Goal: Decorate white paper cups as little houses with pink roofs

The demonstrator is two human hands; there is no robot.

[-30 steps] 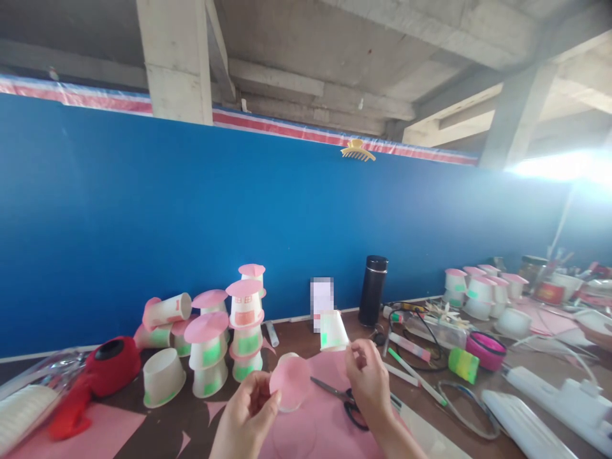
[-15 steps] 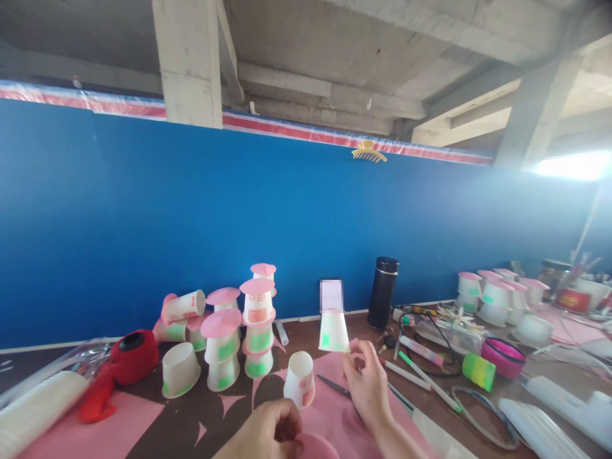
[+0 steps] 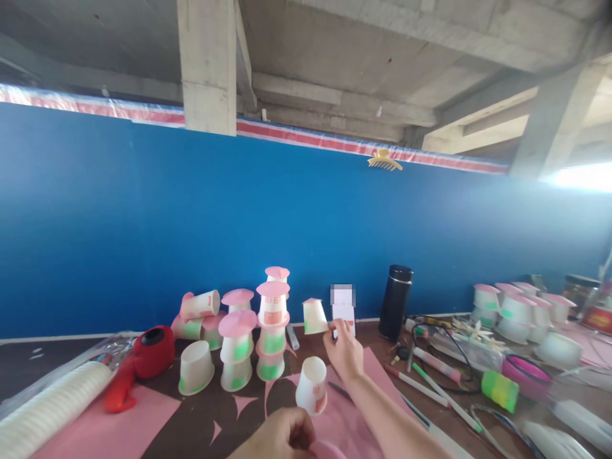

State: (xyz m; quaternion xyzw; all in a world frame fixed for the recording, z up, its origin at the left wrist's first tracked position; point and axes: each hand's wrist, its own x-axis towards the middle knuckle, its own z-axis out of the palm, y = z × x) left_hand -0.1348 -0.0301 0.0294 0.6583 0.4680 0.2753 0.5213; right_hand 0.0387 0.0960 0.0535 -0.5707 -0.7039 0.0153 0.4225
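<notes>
My right hand [image 3: 345, 349] reaches forward with thumb and finger pinching the lower edge of an upside-down white paper cup [image 3: 314, 317]. The cup tilts slightly, and some pink shows at its top. At the bottom of the view, my left hand [image 3: 282, 437] is closed on a pink paper piece with a curved edge [image 3: 327, 450], partly cut off by the frame. Between the hands stands another white paper cup [image 3: 312, 386] with red window drawings. Beside the right forearm, dark scissors [image 3: 340, 390] lie on a pink sheet [image 3: 377, 376], mostly covered.
Cup towers with pink paper roofs [image 3: 238, 324] stand at the left, near a red tape dispenser [image 3: 153, 352] and a sleeve of cups [image 3: 62, 408]. A black flask [image 3: 396, 303], markers [image 3: 430, 386], cables and more roofed cups [image 3: 516, 312] occupy the right. A blue partition [image 3: 296, 217] rises behind.
My right hand has moved forward, carrying the white cup left towards the towers. The left hand keeps the pink paper low in front. The view has shifted slightly left.
</notes>
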